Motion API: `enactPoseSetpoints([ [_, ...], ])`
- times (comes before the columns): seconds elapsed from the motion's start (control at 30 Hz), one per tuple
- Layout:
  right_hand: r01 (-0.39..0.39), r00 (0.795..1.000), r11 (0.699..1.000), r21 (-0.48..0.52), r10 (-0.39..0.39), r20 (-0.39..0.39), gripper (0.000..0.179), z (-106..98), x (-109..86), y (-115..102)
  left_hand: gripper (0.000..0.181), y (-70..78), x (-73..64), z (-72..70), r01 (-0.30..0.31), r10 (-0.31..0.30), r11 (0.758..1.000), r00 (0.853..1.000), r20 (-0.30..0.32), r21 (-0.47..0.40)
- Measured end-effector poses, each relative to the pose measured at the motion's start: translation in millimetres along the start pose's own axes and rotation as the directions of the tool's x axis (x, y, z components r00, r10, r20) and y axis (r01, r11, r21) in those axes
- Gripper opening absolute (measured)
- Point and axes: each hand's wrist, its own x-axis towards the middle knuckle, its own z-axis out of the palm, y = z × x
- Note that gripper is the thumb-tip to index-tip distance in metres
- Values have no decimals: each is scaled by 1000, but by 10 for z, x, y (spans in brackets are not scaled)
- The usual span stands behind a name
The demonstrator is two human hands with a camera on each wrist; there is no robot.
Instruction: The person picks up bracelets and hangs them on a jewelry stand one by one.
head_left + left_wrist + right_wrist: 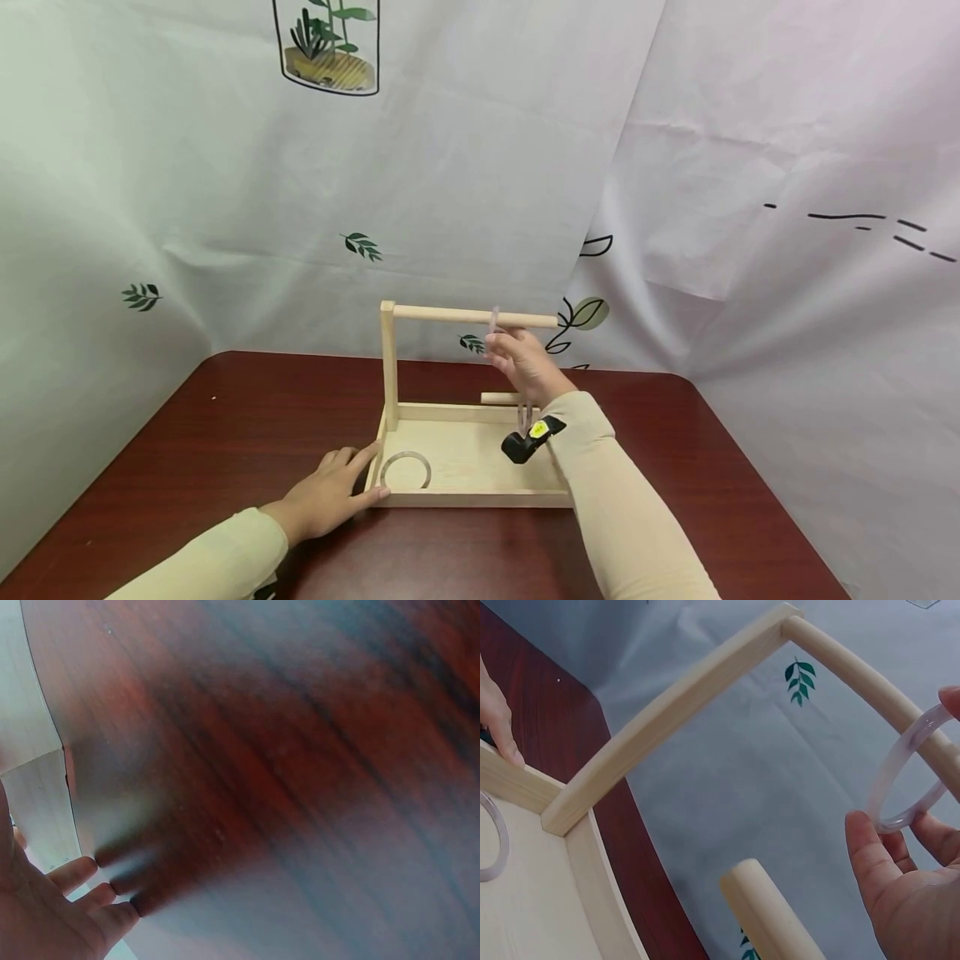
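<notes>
My right hand [525,367] pinches a pale, translucent bangle [892,776] between thumb and fingers. The bangle encircles the upper rod [442,314] of a light wooden stand, toward the rod's right end. My left hand [326,492] rests at the front left corner of the stand's shallow tray [480,500], index finger on the left rim and thumb at the front. Inside the tray, near that hand, lies another bangle [406,453]. Below my right wrist, bangle edges [525,419] show by the short lower rod [498,398]; my wrist partly hides them.
An upright post [389,367] at the tray's left carries the upper rod, whose right end is free. The stand sits on a dark red wooden table [277,417]. Behind it hangs a white cloth [480,167] with printed leaves.
</notes>
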Motion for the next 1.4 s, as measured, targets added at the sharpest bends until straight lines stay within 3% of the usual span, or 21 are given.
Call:
enactPoseSetpoints([
  [0.57, 9, 999, 1000, -12, -9, 34, 64, 275, 60, 65, 82, -21, -20, 5, 3, -3, 1000, 1000, 8, -5],
  [0.93, 26, 995, 997, -68, -19, 101, 63, 405, 106, 126, 83, -53, -29, 0, -5, 5, 1000, 1000, 14, -5],
  [1.4, 3, 994, 1000, -23, 0, 107, 62, 571, 185, 167, 81, -37, -31, 2, 2, -2, 1000, 1000, 11, -4],
])
